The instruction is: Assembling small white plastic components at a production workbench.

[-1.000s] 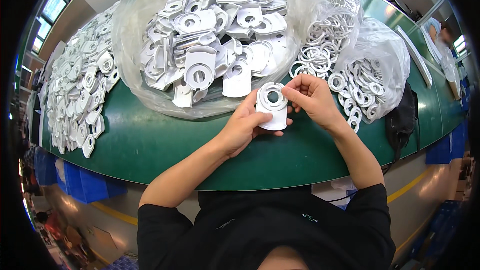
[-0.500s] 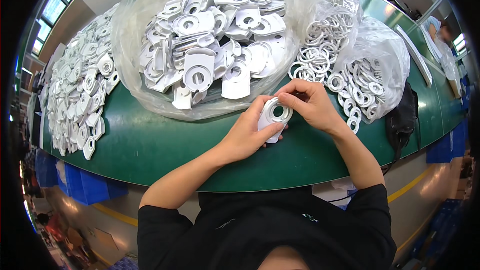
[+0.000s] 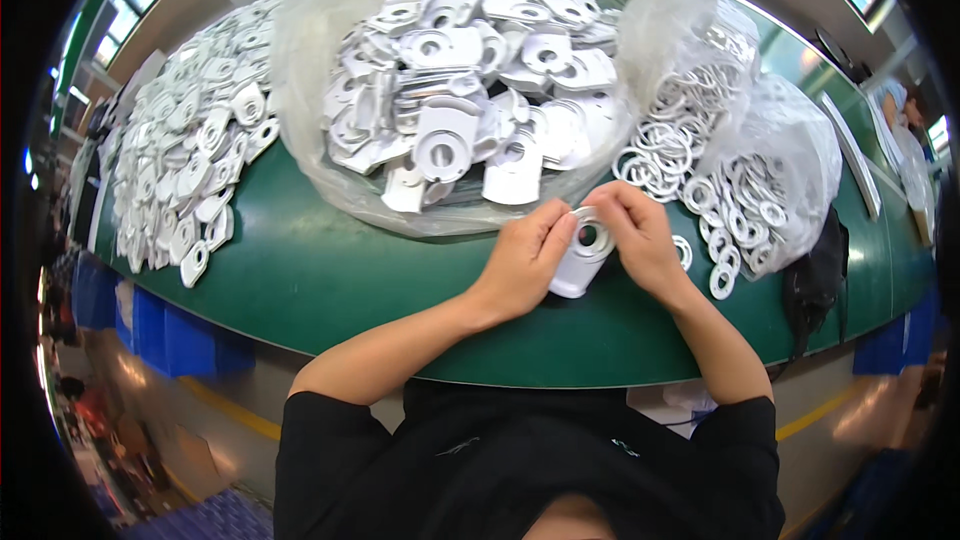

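- Hands: two. The left hand [image 3: 522, 265] pinches the upper left edge of one white plastic plate between thumb and fingers; the right hand [image 3: 642, 240] pinches its upper right edge.
- White plastic plate [image 3: 570, 276]: one in the hands, tilted, above the near part of the green table [image 3: 300, 285]. It has one round opening at its upper end.
- Plate heaps: two. One heap [image 3: 440, 135] fills one large clear plastic bag [image 3: 325, 190]; one loose heap [image 3: 190, 165] lies at left. Overlap prevents a piece count.
- White ring groups: two, adjoining, at right; the nearer group [image 3: 745, 202] spills from one clear bag [image 3: 808, 135].
- Separate white ring [image 3: 683, 253]: one, just beside the right hand, partly hidden.
- Black item [image 3: 815, 285]: one, at the table's right edge.
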`<state>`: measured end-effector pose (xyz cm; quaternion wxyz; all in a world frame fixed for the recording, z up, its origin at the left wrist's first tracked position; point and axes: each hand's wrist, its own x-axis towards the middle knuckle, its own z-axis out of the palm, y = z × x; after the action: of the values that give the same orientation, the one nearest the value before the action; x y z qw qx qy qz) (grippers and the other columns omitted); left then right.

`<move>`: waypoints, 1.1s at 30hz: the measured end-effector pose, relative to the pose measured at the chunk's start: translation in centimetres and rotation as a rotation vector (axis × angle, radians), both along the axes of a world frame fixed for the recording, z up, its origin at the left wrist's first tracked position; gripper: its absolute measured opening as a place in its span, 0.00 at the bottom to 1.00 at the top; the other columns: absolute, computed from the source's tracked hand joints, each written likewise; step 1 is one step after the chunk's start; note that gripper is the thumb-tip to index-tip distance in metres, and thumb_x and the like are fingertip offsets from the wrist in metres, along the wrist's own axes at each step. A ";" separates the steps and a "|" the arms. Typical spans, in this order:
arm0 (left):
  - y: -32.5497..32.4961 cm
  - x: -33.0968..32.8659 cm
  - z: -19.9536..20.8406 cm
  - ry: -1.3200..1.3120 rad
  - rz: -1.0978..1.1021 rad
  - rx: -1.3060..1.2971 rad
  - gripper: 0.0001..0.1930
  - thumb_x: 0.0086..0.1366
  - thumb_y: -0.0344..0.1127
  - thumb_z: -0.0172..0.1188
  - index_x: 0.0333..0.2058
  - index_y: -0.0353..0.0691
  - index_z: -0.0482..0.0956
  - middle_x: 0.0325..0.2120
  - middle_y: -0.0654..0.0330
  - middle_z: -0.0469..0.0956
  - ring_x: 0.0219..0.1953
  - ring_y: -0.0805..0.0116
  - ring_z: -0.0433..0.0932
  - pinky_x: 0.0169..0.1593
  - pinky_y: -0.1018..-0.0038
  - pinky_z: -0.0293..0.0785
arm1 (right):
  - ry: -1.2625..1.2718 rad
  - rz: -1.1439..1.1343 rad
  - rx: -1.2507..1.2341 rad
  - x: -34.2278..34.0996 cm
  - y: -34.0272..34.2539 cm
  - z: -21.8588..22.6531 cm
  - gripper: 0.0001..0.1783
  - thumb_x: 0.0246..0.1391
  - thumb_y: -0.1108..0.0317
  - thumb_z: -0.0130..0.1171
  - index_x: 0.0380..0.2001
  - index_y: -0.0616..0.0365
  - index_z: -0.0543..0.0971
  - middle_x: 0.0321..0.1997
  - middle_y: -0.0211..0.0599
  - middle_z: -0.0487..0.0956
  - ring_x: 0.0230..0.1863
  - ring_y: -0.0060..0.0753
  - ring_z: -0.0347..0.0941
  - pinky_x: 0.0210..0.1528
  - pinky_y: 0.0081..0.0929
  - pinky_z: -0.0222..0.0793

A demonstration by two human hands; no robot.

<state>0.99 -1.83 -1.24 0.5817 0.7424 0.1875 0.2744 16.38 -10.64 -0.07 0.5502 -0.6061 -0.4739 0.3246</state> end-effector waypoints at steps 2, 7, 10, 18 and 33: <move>-0.3 0.0 0.3 -0.033 0.048 -0.072 0.11 0.70 0.38 0.45 0.34 0.35 0.69 0.22 0.59 0.70 0.25 0.73 0.68 0.30 0.72 0.64 | 0.084 -0.083 0.084 -0.6 0.1 0.9 0.10 0.63 0.67 0.49 0.37 0.63 0.76 0.33 0.24 0.75 0.34 0.14 0.67 0.38 0.13 0.62; -1.7 0.6 0.9 -0.295 -0.053 -0.372 0.11 0.72 0.40 0.43 0.39 0.38 0.68 0.32 0.66 0.70 0.34 0.77 0.67 0.38 0.77 0.67 | 0.066 -0.075 0.077 0.1 -0.1 -0.3 0.12 0.64 0.66 0.48 0.41 0.63 0.76 0.34 0.24 0.75 0.35 0.13 0.68 0.38 0.12 0.62; -0.6 -0.2 1.1 -0.257 -0.155 -0.437 0.13 0.72 0.42 0.42 0.39 0.38 0.69 0.32 0.65 0.69 0.35 0.79 0.66 0.39 0.79 0.66 | 0.084 -0.078 0.065 0.2 0.0 -0.5 0.12 0.64 0.67 0.48 0.41 0.64 0.76 0.34 0.25 0.76 0.34 0.13 0.68 0.37 0.11 0.62; 0.9 -0.8 0.4 0.042 -0.129 0.010 0.14 0.68 0.41 0.45 0.31 0.37 0.73 0.19 0.58 0.68 0.22 0.68 0.67 0.30 0.70 0.63 | -0.230 0.123 -0.023 0.8 -0.2 0.6 0.07 0.58 0.74 0.51 0.34 0.66 0.77 0.25 0.31 0.72 0.27 0.21 0.65 0.30 0.20 0.60; 1.4 -0.3 0.3 -0.009 -0.002 -0.221 0.13 0.67 0.42 0.50 0.41 0.36 0.67 0.26 0.60 0.74 0.26 0.76 0.70 0.28 0.73 0.66 | 0.138 0.058 -0.052 -0.3 -0.3 0.5 0.09 0.59 0.70 0.55 0.37 0.66 0.75 0.32 0.32 0.79 0.31 0.17 0.73 0.35 0.15 0.67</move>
<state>0.69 -0.45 -0.92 0.6609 0.6728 0.2134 0.2549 16.13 -10.96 0.40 0.5561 -0.5823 -0.4435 0.3937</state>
